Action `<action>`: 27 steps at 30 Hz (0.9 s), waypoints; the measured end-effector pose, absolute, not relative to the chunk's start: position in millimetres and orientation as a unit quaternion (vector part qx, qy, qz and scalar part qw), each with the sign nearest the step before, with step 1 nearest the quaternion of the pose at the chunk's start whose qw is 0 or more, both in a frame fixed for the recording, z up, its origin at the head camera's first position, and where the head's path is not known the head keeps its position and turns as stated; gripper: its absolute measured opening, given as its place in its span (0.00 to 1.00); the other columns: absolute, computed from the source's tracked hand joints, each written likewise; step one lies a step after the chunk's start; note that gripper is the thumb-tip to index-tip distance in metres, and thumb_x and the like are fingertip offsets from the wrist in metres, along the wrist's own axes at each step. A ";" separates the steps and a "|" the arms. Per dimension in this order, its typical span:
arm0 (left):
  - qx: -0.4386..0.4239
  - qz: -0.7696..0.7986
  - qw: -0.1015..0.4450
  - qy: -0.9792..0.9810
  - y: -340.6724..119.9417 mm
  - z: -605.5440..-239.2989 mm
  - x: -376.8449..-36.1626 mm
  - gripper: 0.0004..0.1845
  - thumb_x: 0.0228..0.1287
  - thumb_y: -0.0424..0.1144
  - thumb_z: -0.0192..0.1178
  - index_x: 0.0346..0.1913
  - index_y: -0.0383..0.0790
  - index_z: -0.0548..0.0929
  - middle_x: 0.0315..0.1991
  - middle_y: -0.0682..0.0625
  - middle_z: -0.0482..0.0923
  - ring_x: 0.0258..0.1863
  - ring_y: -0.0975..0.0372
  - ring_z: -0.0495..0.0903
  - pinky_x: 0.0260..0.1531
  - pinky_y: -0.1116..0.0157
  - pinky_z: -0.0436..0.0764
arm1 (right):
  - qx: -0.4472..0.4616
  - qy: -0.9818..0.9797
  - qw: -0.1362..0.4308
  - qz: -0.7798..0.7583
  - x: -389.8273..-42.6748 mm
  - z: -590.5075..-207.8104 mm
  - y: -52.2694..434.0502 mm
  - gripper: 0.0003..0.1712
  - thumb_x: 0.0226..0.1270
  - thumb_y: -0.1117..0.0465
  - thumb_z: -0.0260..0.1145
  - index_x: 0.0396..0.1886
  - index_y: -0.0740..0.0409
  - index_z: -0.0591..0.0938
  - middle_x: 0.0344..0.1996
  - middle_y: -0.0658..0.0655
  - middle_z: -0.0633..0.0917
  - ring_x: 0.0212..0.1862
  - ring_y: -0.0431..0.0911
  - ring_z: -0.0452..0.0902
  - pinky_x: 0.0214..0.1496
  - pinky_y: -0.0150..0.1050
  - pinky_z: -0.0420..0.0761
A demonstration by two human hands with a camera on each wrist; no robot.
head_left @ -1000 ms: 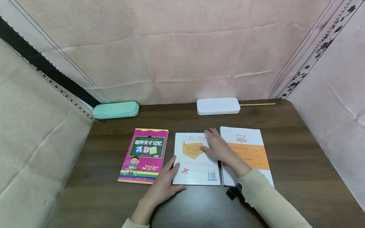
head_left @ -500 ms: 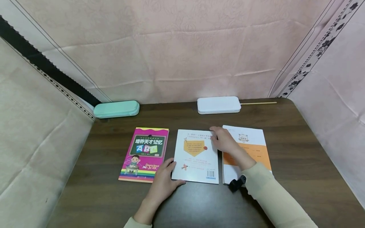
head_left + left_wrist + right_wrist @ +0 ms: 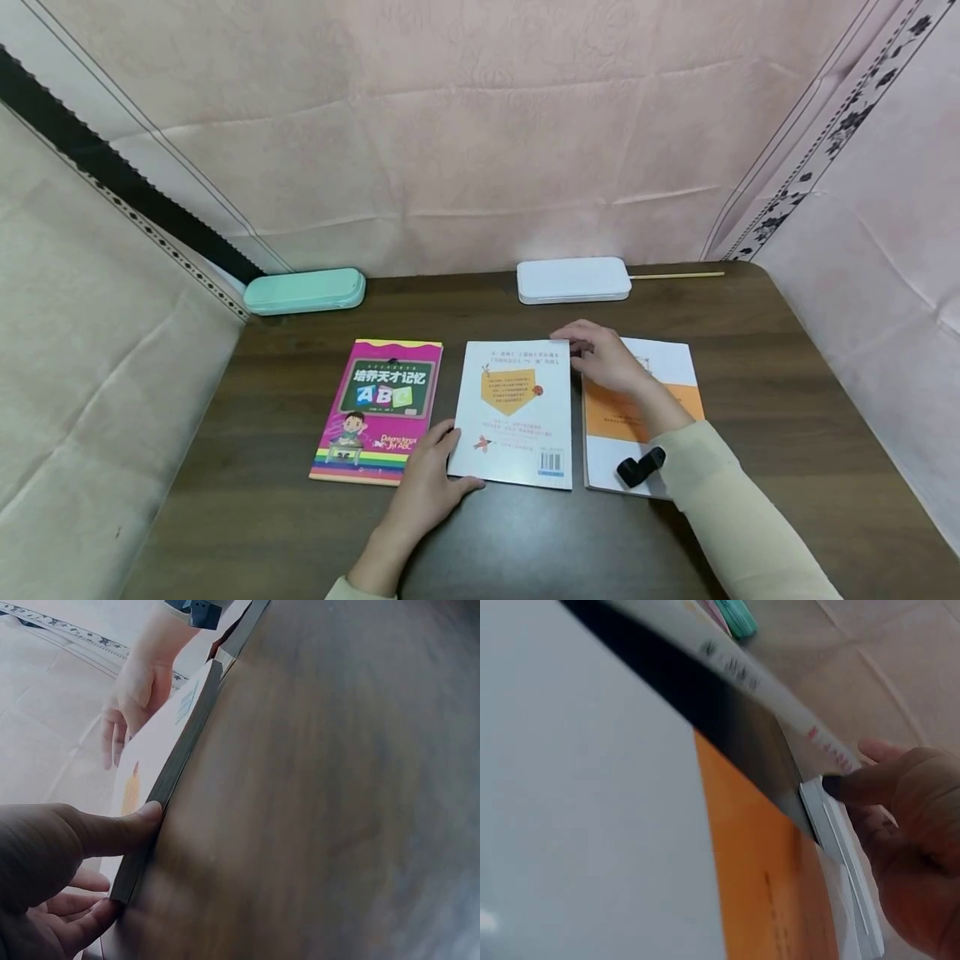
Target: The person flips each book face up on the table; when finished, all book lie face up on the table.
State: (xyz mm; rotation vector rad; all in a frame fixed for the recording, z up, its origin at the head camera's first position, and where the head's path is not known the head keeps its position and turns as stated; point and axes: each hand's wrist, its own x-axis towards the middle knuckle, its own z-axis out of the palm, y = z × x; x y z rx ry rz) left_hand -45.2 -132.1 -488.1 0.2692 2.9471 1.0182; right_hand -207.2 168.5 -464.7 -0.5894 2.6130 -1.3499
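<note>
A white book (image 3: pixel 517 417), back cover up with a yellow pentagon and a barcode, lies in the middle of the table. My left hand (image 3: pixel 426 479) is at its lower left corner; in the left wrist view the thumb lies along the bottom edge of the book (image 3: pixel 176 742), fingertips close by the corner. At the upper right corner, my right hand (image 3: pixel 603 358) grips the book with curled fingers; the right wrist view shows my thumb (image 3: pixel 855 786) at the end of the spine (image 3: pixel 765 690). Below my right wrist lies an orange and white book (image 3: pixel 611 412), partly covered.
A pink ABC book (image 3: pixel 382 412) lies at the left, close beside my left fingers. Along the back edge stand a mint green case (image 3: pixel 306 292) and a white case (image 3: pixel 573 281), with a thin yellow stick (image 3: pixel 678 275) right of it. Cloth hangs behind and at both sides.
My right hand has slid from the cover to the upper right corner. The white book has turned slightly and moved left, widening the gap to the orange book. The left hand has stayed nearly still.
</note>
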 end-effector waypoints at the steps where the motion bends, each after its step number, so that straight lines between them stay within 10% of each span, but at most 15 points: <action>1: 0.088 0.325 0.007 0.941 -132.6 -488.5 -44.9 0.43 0.47 0.46 0.82 0.63 0.26 0.78 0.66 0.37 0.72 0.63 0.45 0.73 0.62 0.46 0.74 | -0.203 0.870 0.065 -0.445 -207.1 -464.7 169.9 0.23 0.67 0.75 0.67 0.60 0.58 0.84 0.57 0.55 0.80 0.51 0.51 0.79 0.55 0.49 0.82; 27: 0.091 0.394 -0.123 0.906 -134.2 -476.4 -44.6 0.22 0.63 0.25 0.68 0.61 0.36 0.84 0.57 0.40 0.82 0.56 0.51 0.82 0.54 0.53 0.82 | -0.243 0.798 -0.027 -0.551 -192.5 -423.7 166.5 0.15 0.71 0.75 0.63 0.55 0.64 0.78 0.62 0.64 0.81 0.52 0.56 0.82 0.50 0.28 0.80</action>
